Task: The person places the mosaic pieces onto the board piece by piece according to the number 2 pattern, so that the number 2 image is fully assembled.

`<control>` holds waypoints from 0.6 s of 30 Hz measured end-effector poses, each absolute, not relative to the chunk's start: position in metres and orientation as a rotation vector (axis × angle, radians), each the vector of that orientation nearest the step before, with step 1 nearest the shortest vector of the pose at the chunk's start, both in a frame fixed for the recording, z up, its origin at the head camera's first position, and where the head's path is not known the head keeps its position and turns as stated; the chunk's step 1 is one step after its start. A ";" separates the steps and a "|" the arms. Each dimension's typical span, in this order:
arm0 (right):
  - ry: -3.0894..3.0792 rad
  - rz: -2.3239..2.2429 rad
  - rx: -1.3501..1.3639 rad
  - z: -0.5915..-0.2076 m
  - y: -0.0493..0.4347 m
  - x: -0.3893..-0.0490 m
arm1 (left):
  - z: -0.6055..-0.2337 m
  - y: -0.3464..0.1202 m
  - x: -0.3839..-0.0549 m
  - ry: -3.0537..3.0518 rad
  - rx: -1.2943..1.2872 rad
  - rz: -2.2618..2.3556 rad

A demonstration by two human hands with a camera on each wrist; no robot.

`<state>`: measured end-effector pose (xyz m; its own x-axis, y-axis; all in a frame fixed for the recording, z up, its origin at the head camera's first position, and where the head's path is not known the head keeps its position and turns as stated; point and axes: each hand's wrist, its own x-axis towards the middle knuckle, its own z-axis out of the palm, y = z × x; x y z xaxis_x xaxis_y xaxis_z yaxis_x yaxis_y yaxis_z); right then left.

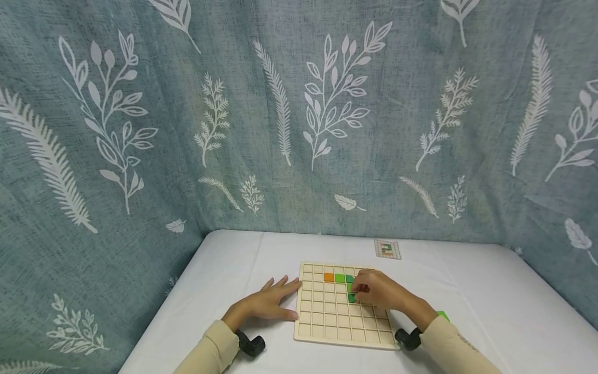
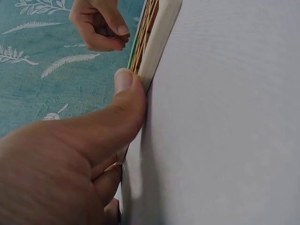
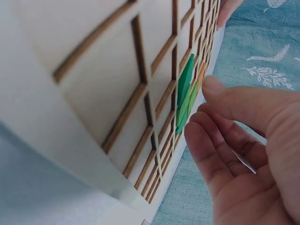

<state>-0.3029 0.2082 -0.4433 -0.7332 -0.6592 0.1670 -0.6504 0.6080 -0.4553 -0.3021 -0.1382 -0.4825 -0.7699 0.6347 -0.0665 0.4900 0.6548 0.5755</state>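
Observation:
A pale wooden grid board (image 1: pixel 322 326) lies on the white table. My left hand (image 1: pixel 268 304) rests at its left edge with fingers spread; in the left wrist view the thumb (image 2: pixel 126 89) touches the board's side. Over the right part of the board hovers my right hand (image 1: pixel 380 291), its fingers loosely bent. A gap shows between thumb and fingertips in the right wrist view, with nothing held. Below and beside them sit an orange tile (image 1: pixel 329 277), a light green tile (image 1: pixel 340 278) and dark green tiles (image 3: pixel 185 80), partly hidden by the hand.
A small card (image 1: pixel 388 249) printed with a coloured grid pattern lies behind the board. Another green tile (image 1: pixel 443 315) shows on the table beside the right forearm, which partly covers it. A leaf-patterned blue-green curtain (image 1: pixel 299 197) hangs behind the table.

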 end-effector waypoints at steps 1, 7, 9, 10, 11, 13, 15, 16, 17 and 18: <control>2.806 -0.772 -1.137 -0.442 0.209 -0.302 | -0.483 -0.138 -0.302 2.611 0.908 0.797; 2.836 -0.734 -1.185 -0.437 0.219 -0.297 | -0.483 -0.138 -0.303 2.603 0.912 0.797; 2.846 -0.736 -1.199 -0.434 0.224 -0.294 | -0.483 -0.138 -0.303 2.607 0.912 0.791; 2.851 -0.738 -1.202 -0.433 0.226 -0.294 | -0.483 -0.138 -0.303 2.608 0.912 0.791; 2.859 -0.738 -1.201 -0.431 0.229 -0.293 | -0.483 -0.139 -0.303 2.610 0.912 0.789; 2.874 -0.745 -1.181 -0.429 0.234 -0.291 | -0.482 -0.139 -0.304 2.613 0.913 0.787; 2.884 -0.755 -1.185 -0.426 0.240 -0.289 | -0.482 -0.139 -0.303 2.612 0.914 0.788; 2.890 -0.761 -1.184 -0.425 0.243 -0.288 | -0.482 -0.139 -0.304 2.610 0.914 0.789; 2.897 -0.766 -1.182 -0.425 0.246 -0.287 | -0.482 -0.139 -0.303 2.609 0.914 0.788; 2.901 -0.771 -1.182 -0.424 0.250 -0.285 | -0.482 -0.139 -0.303 2.610 0.915 0.787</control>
